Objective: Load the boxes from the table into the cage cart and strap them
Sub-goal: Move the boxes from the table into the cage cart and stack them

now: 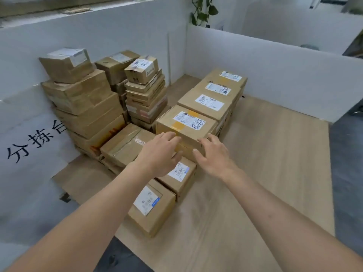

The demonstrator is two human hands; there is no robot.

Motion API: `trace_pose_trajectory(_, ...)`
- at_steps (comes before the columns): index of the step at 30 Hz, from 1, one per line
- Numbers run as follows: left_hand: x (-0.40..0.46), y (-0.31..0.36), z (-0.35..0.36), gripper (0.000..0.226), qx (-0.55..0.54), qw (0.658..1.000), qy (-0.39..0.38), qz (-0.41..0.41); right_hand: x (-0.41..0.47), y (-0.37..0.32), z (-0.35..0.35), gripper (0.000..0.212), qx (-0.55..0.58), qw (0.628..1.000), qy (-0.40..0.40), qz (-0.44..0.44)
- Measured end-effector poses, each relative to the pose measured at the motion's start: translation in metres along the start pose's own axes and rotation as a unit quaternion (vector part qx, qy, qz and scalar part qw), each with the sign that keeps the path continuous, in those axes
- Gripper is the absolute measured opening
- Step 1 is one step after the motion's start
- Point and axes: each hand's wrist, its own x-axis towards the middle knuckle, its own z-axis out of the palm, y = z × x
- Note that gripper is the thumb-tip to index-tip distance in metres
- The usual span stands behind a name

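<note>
- So both hands, left hand [159, 154] and right hand [213, 156], fingers spread, rest on the near face of the box [186, 126] on the table [265, 173].
- Honestly could slip, bare grip, or drag the small box [179, 175] just beside it.

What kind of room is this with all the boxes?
Probably a parcel sorting room: stacked cardboard boxes carry shipping labels, and they sit on a wooden table between white partitions.
</note>
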Motion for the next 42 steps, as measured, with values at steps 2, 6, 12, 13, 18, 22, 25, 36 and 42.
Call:
trace_pose_trajectory(2,0.03,-0.011,0.008,0.051,-0.003,1.0,-0.02,0.021,0.023,0.0,0.002,0.054,0.011,0.999,0.006,0.036)
trace_pose_trajectory(6,0.082,-0.023,0.026,0.058,-0.003,0.997,-0.062,0.048,0.064,0.005,0.004,0.049,0.032,0.995,0.02,0.089)
trace_pose_trajectory(12,0.126,-0.028,0.056,0.068,0.032,0.99,-0.114,0.07,0.103,0.019,0.016,0.047,0.059,0.986,0.03,0.153)
trace_pose_trajectory(13,0.128,-0.029,0.062,0.068,0.037,0.989,-0.121,0.072,0.106,0.02,0.019,0.047,0.063,0.985,0.031,0.158)
trace_pose_trajectory(18,0.124,-0.044,0.07,0.067,0.025,0.986,-0.133,0.093,0.117,0.021,0.03,0.047,0.068,0.982,0.039,0.171)
trace_pose_trajectory(22,0.111,-0.058,0.065,0.061,-0.01,0.983,-0.13,0.129,0.12,0.023,0.036,0.053,0.071,0.98,0.051,0.181)
trace_pose_trajectory(25,0.103,-0.07,0.062,0.045,-0.062,0.98,-0.121,0.147,0.12,0.021,0.043,0.058,0.067,0.98,0.045,0.181)
trace_pose_trajectory(36,0.06,-0.076,0.066,0.042,-0.104,0.994,-0.007,0.01,0.078,0.004,0.055,0.068,0.062,0.982,0.009,0.181)
trace_pose_trajectory(42,0.045,-0.073,0.072,0.088,-0.227,0.961,-0.145,-0.059,0.05,0.007,0.07,0.066,0.151,0.977,-0.01,0.152)
